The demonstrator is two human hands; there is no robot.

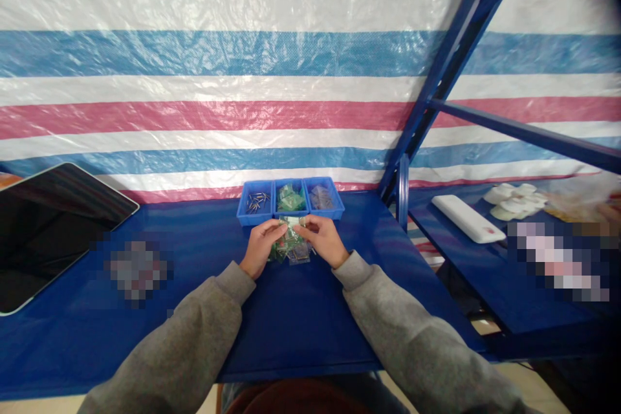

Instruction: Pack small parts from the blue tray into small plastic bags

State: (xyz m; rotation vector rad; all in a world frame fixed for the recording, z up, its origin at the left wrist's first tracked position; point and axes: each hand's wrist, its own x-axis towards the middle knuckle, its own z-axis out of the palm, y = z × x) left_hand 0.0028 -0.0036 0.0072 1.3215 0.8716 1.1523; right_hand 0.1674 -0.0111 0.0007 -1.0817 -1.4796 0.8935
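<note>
Clear plastic with a green tinge makes up the small packet [292, 222] at the centre of the head view, where the fingertips of the left hand [264, 242] and right hand [324, 239] pinch it from either side. Just below lie more small packets [299, 255] on the blue desk [295, 326]; just above, three blue bins [255, 218] hold slim metal pieces [256, 202], green packets [290, 198] and clear packets [321, 198]. It should feel light, limp and slippery; its edges or corners seem the surest places for a grip.
</note>
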